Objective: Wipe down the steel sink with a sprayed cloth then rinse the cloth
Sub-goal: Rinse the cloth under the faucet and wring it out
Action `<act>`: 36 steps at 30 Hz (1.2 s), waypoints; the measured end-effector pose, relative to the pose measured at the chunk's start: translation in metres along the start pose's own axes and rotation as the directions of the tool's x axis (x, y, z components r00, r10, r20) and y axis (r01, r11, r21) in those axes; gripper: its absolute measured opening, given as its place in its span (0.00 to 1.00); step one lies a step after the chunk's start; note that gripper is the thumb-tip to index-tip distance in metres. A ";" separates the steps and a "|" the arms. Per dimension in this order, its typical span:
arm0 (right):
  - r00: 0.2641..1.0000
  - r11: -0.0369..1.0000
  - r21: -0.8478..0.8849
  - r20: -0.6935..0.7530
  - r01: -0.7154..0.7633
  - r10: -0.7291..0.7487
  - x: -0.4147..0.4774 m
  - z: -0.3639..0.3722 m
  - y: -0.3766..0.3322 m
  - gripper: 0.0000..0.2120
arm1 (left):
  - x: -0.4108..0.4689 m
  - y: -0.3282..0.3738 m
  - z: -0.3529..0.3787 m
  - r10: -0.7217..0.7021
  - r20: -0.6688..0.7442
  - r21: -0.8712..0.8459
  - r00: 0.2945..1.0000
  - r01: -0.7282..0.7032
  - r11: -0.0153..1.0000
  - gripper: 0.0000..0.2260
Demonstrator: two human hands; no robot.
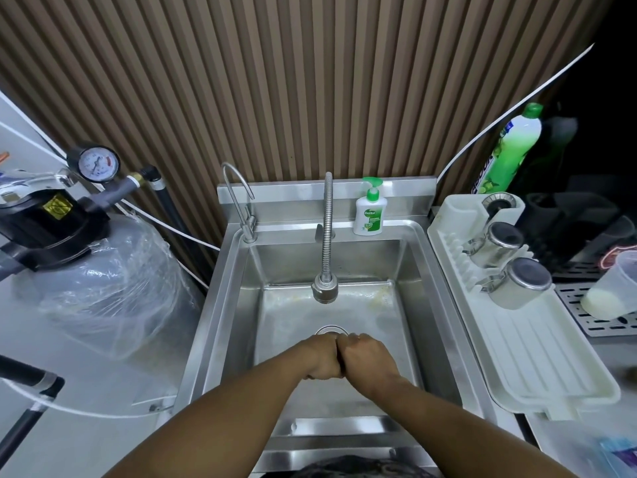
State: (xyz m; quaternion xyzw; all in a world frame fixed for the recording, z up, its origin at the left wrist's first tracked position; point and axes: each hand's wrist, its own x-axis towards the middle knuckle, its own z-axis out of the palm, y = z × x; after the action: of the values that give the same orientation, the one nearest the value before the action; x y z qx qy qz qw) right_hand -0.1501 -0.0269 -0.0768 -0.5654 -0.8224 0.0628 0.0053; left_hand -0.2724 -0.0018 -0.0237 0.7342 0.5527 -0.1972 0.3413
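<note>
The steel sink (220, 291) fills the middle of the view, its basin floor dull and stained near the back wall. My left hand (322, 357) and my right hand (367, 357) are both closed into fists, pressed knuckle to knuckle low in the basin, just in front of the round drain (331, 328). No cloth shows in or under either hand. The flexible steel faucet (324, 288) hangs over the basin behind my hands, and no water stream is visible from it.
A thin gooseneck tap (238, 198) and a Dettol soap pump (369, 212) stand on the back ledge. Right: a white drainer tray (537, 357) with two steel cups (499, 239), a green bottle (510, 153), a plastic jug (613, 291). Left: a plastic-wrapped tank (113, 288) with a gauge (98, 163).
</note>
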 end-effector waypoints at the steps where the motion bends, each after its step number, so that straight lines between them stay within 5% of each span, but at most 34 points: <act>1: 1.000 0.998 0.063 0.007 0.011 -0.011 -0.001 -0.002 0.001 0.14 | 0.000 -0.001 0.001 0.009 -0.027 0.009 1.000 -0.009 1.000 0.07; 2: 0.999 0.990 0.139 0.038 -0.019 0.014 -0.001 -0.004 0.004 0.12 | 0.000 -0.003 0.002 0.021 -0.063 0.024 0.998 -0.020 1.000 0.10; 5: 0.902 0.861 0.482 0.426 -0.160 -0.071 0.000 -0.029 0.020 0.22 | -0.006 -0.016 0.003 0.100 -0.181 0.126 0.978 -0.078 0.989 0.11; 7: 0.816 0.624 0.685 0.564 -0.375 -0.129 0.000 -0.046 0.033 0.23 | -0.008 -0.024 0.003 0.188 -0.251 0.210 0.950 -0.136 0.968 0.12; 10: 0.677 0.180 0.695 0.719 -0.697 -0.156 0.001 -0.050 0.056 0.44 | -0.009 -0.024 -0.001 0.373 -0.326 0.383 0.869 -0.239 0.892 0.12; 12: 0.591 -0.009 0.620 0.744 -0.785 -0.312 -0.001 -0.044 0.062 0.56 | -0.012 -0.015 -0.007 0.467 -0.345 0.485 0.814 -0.271 0.831 0.11; 15: 0.490 -0.130 0.510 0.676 -0.850 -0.550 -0.009 -0.034 0.051 0.66 | -0.018 -0.002 -0.017 0.576 -0.340 0.630 0.744 -0.274 0.726 0.09; 18: 0.476 -0.198 0.506 0.509 -0.840 -0.717 -0.014 -0.030 0.035 0.61 | -0.016 -0.003 -0.017 0.618 -0.304 0.688 0.725 -0.281 0.669 0.12; 20: 0.519 -0.219 0.566 0.447 -0.795 -0.729 -0.014 -0.029 0.028 0.47 | -0.010 -0.008 -0.014 0.643 -0.304 0.716 0.702 -0.277 0.641 0.12; 23: 0.583 -0.118 0.655 0.558 -0.747 -0.590 -0.013 -0.038 0.021 0.17 | -0.007 -0.012 -0.014 0.630 -0.242 0.756 0.738 -0.264 0.599 0.10; 25: 0.604 0.031 0.685 0.661 -0.728 -0.445 -0.009 -0.045 0.018 0.06 | -0.009 -0.010 -0.015 0.586 -0.202 0.768 0.785 -0.244 0.593 0.06; 30: 0.683 0.515 0.620 0.725 -0.592 -0.087 0.006 -0.056 0.013 0.11 | -0.006 -0.004 -0.012 0.344 -0.209 0.627 0.915 -0.144 0.766 0.08; 33: 0.844 0.791 0.476 0.528 -0.385 0.093 0.012 -0.054 0.006 0.13 | -0.001 -0.005 -0.011 0.250 -0.235 0.496 0.939 -0.105 0.862 0.07; 36: 0.930 0.942 0.237 0.336 -0.237 0.149 0.011 -0.048 0.003 0.10 | 0.003 -0.005 -0.008 0.162 -0.238 0.339 0.958 -0.074 0.938 0.02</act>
State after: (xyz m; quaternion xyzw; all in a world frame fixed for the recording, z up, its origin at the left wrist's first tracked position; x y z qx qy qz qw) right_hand -0.1476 -0.0111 -0.0298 -0.6208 -0.7360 0.2647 -0.0534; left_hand -0.2768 0.0065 -0.0211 0.8322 0.5073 -0.1659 0.1502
